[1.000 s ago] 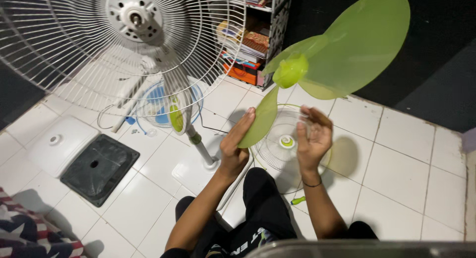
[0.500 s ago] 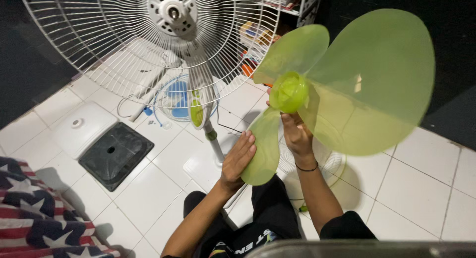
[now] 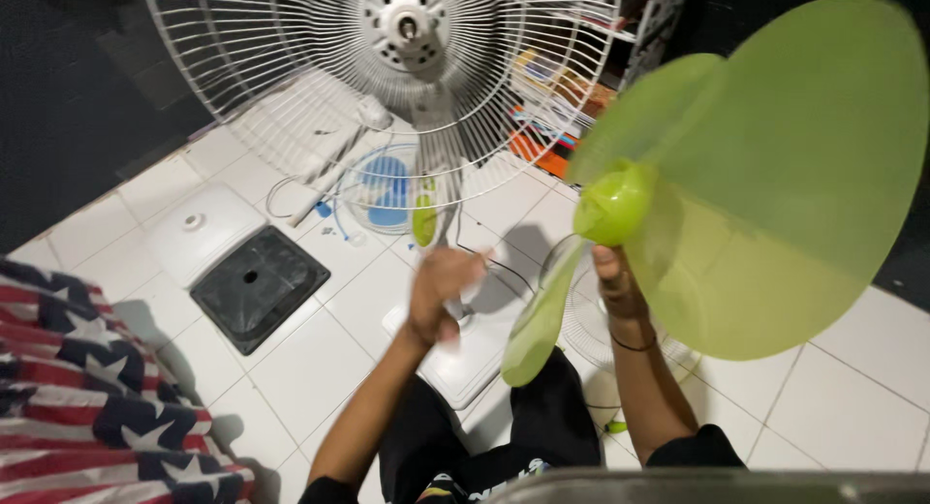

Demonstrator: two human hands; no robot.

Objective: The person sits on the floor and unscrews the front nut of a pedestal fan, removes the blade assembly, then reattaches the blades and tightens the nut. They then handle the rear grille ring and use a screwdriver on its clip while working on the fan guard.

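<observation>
The right hand [image 3: 612, 283] has its fingers closed under the hub of the translucent lime-green plastic fan blade [image 3: 765, 194], holding it raised beside the white wire fan guard [image 3: 320, 88], to the right of the bare motor shaft [image 3: 408, 26]. The left hand [image 3: 438, 289] is blurred near the white fan pole [image 3: 441, 204]; I cannot tell whether it grips anything. It looks like the refitting step: the blade's hub would need lining up square with that shaft.
</observation>
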